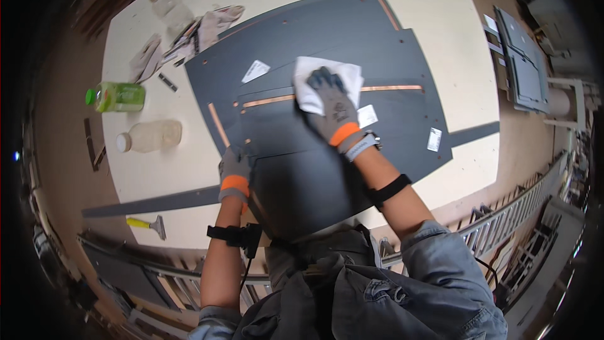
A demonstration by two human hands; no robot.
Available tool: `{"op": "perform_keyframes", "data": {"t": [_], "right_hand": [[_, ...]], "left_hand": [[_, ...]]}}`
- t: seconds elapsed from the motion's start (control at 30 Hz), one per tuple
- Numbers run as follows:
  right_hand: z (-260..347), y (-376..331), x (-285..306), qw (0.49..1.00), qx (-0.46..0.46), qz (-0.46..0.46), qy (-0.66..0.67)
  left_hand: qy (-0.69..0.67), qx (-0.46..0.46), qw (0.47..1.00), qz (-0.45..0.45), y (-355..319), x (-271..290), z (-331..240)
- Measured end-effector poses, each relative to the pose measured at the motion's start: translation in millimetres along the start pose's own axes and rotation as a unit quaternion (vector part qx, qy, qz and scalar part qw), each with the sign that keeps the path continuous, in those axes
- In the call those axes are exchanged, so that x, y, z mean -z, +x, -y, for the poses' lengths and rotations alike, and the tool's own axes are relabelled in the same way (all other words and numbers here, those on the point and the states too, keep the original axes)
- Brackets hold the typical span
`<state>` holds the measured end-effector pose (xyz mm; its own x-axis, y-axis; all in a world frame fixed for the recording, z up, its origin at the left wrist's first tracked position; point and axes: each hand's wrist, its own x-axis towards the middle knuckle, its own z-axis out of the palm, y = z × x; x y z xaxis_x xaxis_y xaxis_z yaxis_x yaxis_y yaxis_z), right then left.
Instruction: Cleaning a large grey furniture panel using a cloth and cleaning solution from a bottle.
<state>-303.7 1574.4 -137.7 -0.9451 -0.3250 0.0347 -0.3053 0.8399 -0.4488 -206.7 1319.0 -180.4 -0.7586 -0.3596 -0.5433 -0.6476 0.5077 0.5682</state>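
Dark grey flat panels lie overlapping on a pale table, with copper-coloured strips and white labels on them. My right hand, in a grey glove with an orange cuff, presses a folded white cloth onto the panel surface beside the long copper strip. Its fingers are bent over the cloth. At the left edge of the nearest panel, my left hand, gloved alike, grips the edge next to a short copper strip. Part of its fingers is hidden.
On the left of the table are a green-capped bottle, a clear bottle, another clear bottle and crumpled gloves. A yellow-handled scraper lies near the front edge. A ladder-like metal rack stands at the right.
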Motion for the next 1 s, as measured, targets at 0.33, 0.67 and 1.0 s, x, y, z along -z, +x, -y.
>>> {"op": "perform_keyframes", "data": {"t": [0.33,0.67,1.0], "right_hand": [[-164.7,-92.1,70.2,0.942,-0.281,-0.039,-0.179],[58.0,-121.1,-42.4,0.964,-0.218,0.038,-0.144],[-84.4,-171.9,37.9,0.924,-0.362,-0.09,-0.081]], "left_hand": [[-0.02,-0.072,0.997,-0.015,27.0,2.3,19.4],[-0.082,-0.005,0.995,0.054,-0.9,-9.8,-33.5],[-0.091,0.018,0.993,0.075,-1.0,7.6,-37.8]]}}
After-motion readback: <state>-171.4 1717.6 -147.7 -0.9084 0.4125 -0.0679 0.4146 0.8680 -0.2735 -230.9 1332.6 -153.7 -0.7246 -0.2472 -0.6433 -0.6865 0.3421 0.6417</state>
